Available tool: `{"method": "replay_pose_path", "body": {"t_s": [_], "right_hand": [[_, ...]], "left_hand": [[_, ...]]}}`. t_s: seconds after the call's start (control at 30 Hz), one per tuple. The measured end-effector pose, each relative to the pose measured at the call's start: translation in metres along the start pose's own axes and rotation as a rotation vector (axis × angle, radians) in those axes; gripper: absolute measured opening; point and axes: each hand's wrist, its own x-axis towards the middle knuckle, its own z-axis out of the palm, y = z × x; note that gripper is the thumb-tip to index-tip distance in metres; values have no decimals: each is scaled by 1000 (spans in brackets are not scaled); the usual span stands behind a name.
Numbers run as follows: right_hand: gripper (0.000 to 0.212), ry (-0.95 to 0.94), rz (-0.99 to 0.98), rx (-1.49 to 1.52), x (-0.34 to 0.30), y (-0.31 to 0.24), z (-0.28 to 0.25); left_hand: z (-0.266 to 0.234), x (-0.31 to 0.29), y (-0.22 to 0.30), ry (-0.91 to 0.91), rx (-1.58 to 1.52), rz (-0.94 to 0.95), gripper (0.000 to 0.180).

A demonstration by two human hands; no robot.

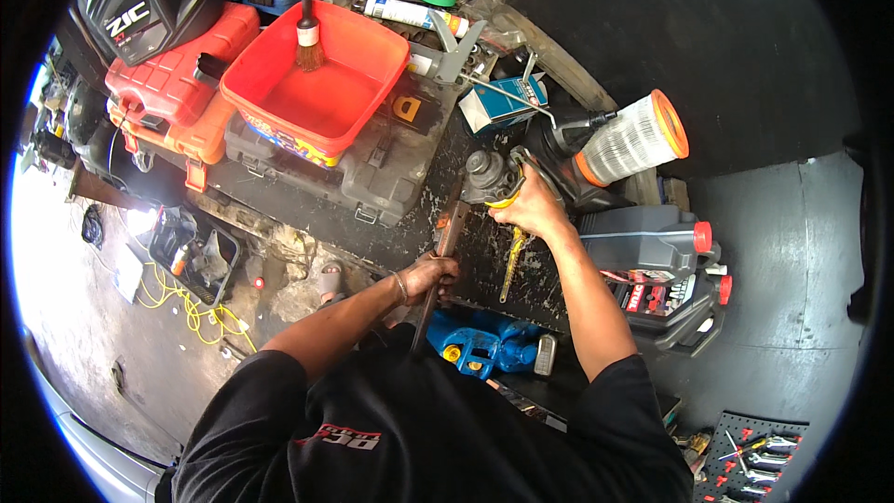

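Note:
My left hand (427, 278) is closed round a long metal bar-shaped tool (452, 231) with a thicker upper end. Its lower end runs down toward my shirt. To the right, my right hand (533, 205) wraps round a power tool (485, 170) with a rounded grey head and yellow parts, at the workbench (535, 284). The fingers hide part of its body, and its exact kind is unclear. Just below that hand, a narrow yellow strip-like item (512, 265) with dark marks lies on the worn bench top.
A red plastic basin (321, 84) with a brush (308, 51) in it rests on a dark tool case (382, 168). At right are a cylindrical air filter (638, 137) and grey jugs (643, 233). Below the bench edge sits a blue container (480, 345).

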Motion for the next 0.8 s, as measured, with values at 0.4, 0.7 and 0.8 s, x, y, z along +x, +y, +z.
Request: {"method": "replay_pose_path", "body": {"t_s": [0.4,0.7,0.8], "right_hand": [[109,31,-57,-186,-16,26,38],[109,-33,40,-280,-19,37,47],[112,-27,29,-330,-19,33,48]], "left_hand": [[-25,-25,-10,151,1329,226,40],[-22,-33,-42,260,1224,237,45],[-21,-33,-62,398,1220,311,50]]}}
